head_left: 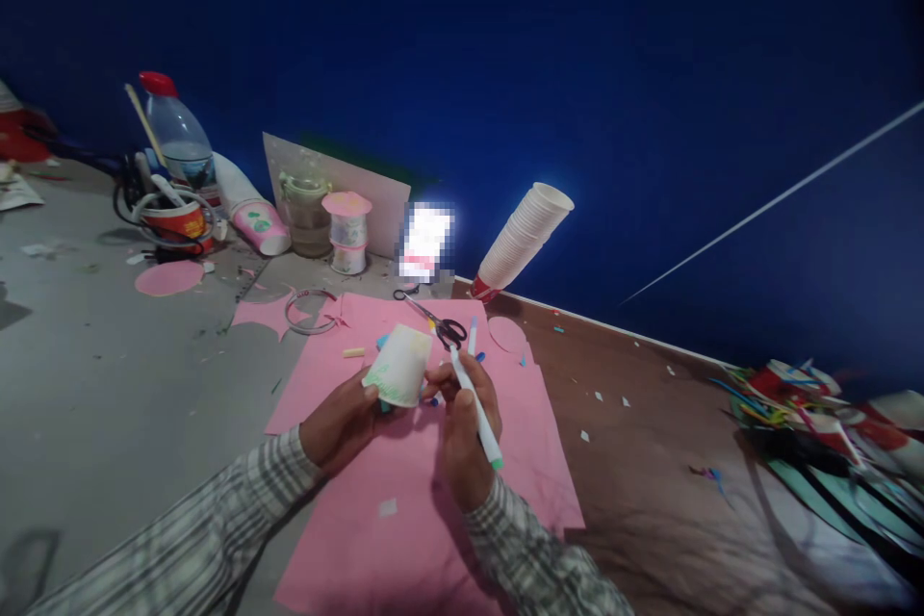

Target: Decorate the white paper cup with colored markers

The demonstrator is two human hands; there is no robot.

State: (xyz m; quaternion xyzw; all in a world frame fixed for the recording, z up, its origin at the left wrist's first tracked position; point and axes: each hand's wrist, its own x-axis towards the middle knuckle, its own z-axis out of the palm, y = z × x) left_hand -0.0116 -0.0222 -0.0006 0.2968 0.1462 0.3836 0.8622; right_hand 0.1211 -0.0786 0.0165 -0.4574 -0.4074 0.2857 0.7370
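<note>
My left hand [345, 423] is closed on a white paper cup [401, 371], upside down and slightly tilted, with green drawing along its lower edge and faint yellow near the top. A white marker [476, 409] with a green end lies in my closed right hand [466, 433], whose fingertips are close to the cup's right side; whether they touch it I cannot tell. Beneath both hands spreads a pink paper sheet [375, 549]. Just behind the cup are scissors [440, 325] with black handles and another pale marker [472, 337].
A leaning stack of paper cups [524, 236] stands at the back. Further left are a decorated pink-and-white cup piece [347, 231], a glass jar [304, 217], a plastic bottle [180, 140] and a metal ring [312, 312]. Cluttered craft scraps [801, 404] lie at right.
</note>
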